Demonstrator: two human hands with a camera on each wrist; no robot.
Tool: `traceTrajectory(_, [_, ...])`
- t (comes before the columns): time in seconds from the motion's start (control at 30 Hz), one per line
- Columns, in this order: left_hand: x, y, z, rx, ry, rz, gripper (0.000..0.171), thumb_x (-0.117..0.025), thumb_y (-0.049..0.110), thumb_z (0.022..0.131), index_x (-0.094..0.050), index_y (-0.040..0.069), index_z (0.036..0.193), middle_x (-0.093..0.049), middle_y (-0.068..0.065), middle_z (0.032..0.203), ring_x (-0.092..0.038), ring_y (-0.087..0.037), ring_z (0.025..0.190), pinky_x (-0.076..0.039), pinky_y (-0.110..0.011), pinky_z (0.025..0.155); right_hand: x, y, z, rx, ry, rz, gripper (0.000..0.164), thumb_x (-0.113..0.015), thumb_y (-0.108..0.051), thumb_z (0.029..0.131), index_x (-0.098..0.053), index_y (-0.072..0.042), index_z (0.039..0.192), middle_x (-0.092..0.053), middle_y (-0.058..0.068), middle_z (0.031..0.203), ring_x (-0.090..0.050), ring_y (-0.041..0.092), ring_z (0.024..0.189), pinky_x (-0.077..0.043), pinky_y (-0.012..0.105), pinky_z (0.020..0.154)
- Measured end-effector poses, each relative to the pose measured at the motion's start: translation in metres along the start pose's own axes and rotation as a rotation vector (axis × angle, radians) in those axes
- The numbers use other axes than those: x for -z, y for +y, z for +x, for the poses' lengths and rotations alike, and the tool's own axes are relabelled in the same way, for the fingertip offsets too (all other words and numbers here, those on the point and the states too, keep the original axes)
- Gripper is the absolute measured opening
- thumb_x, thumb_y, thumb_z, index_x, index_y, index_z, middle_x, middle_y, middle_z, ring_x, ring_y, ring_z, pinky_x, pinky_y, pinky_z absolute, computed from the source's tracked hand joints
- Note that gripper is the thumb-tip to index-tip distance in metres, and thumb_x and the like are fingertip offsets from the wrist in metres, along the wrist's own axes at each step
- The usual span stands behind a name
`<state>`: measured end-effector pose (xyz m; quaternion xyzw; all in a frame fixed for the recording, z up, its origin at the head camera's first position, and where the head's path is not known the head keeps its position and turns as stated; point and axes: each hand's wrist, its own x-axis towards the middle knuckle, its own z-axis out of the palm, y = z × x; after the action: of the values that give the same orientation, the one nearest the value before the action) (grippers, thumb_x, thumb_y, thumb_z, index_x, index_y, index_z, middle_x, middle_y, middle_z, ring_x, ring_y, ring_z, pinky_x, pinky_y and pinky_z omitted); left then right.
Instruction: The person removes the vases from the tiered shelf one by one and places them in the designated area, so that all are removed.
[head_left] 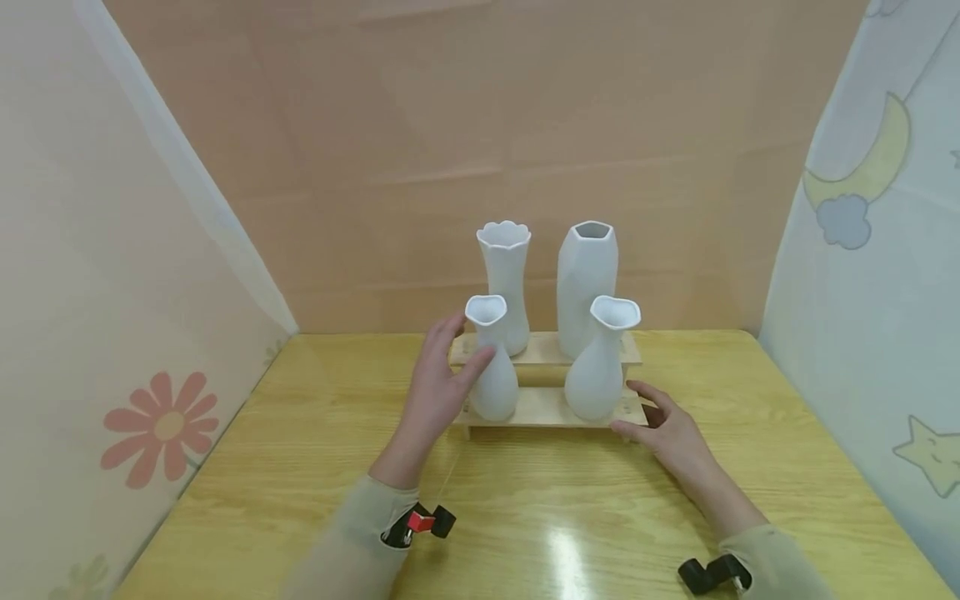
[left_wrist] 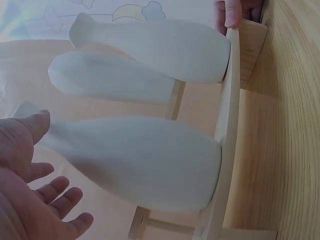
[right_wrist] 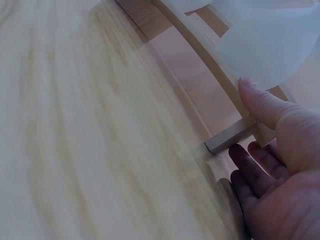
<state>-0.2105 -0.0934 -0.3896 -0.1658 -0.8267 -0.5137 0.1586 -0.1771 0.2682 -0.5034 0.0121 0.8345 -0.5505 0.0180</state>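
A two-step wooden stand [head_left: 542, 408] carries white vases on both levels. My left hand [head_left: 442, 375] is at the narrow-necked front left vase [head_left: 495, 392], thumb by its neck and fingers on the far side. In the left wrist view those fingers [left_wrist: 65, 200] spread loosely beside the vase, not wrapped round it. At the stand's right end, my right hand [head_left: 671, 429] holds the lower step, thumb [right_wrist: 260, 102] on the board's edge and fingers below, beside the leg. The front right vase [head_left: 596, 387] stands close to that hand.
On the upper step are a scallop-rimmed vase [head_left: 506, 275] and an angular, faceted vase [head_left: 587, 283]. The stand sits on a wood-grain table [head_left: 300, 467]. An orange backdrop [head_left: 525, 125] rises behind it, with patterned side panels [head_left: 885, 333] left and right.
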Motion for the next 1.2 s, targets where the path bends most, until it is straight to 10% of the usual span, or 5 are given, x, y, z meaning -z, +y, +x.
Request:
traceTrajectory(0.53, [-0.007,0.005,0.003,0.055,0.110,-0.151,0.038,-0.090,0.019,0.096,-0.076,0.013,0.130,-0.073,-0.004,0.125,-0.066,-0.028,0.128,-0.049,-0.060,0.115,-0.002,-0.009,-0.003,0.012,0.007,0.009,0.097,-0.090,-0.041,0.095,-0.037,-0.015,0.172,-0.066,0.026,0.146,-0.068,0.029,0.124,-0.055,0.027,0.089])
traceTrajectory(1.2, [-0.010,0.009,0.000,0.033,0.137,-0.156,0.028,-0.084,0.016,0.100,-0.074,0.011,0.126,-0.074,-0.005,0.113,-0.072,-0.028,0.112,-0.059,-0.054,0.104,-0.003,-0.007,-0.004,0.005,0.016,-0.037,0.097,-0.088,-0.046,0.095,-0.038,-0.017,0.172,-0.065,0.025,0.147,-0.066,0.031,0.127,-0.053,0.027,0.092])
